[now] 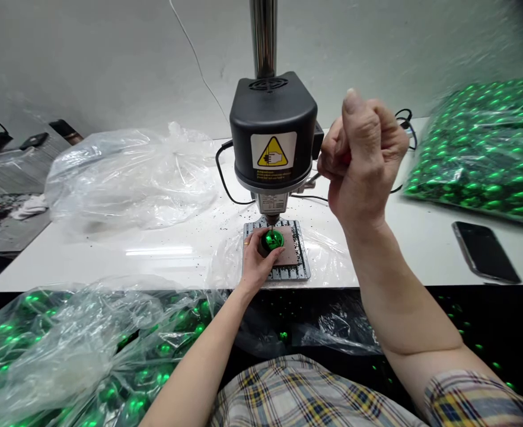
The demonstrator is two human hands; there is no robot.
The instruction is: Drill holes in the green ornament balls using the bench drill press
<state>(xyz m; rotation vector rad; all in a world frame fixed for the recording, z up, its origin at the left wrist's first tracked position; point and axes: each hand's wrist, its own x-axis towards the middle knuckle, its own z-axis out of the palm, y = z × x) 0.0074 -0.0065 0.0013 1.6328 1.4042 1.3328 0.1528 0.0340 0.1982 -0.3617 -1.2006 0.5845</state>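
A black drill press (274,124) with a yellow warning label stands in front of me. Below its chuck, a shiny green ball (274,239) rests on a brownish square board (290,252) on the slotted metal base (295,273). My left hand (258,256) grips the ball from its left and front, thumb and fingers around it. The drill bit comes down at the top of the ball; whether it has entered cannot be made out. Raised at the drill's right side, my right hand (366,154) is closed round the feed lever (315,178), whose grip is mostly hidden.
Crumpled clear plastic bags (132,178) lie on the white table (163,261) at left. A large bag of green balls (488,148) sits at right, near a phone (486,252). Another bag of green balls (88,356) fills the lower left. Dark shavings surround the base.
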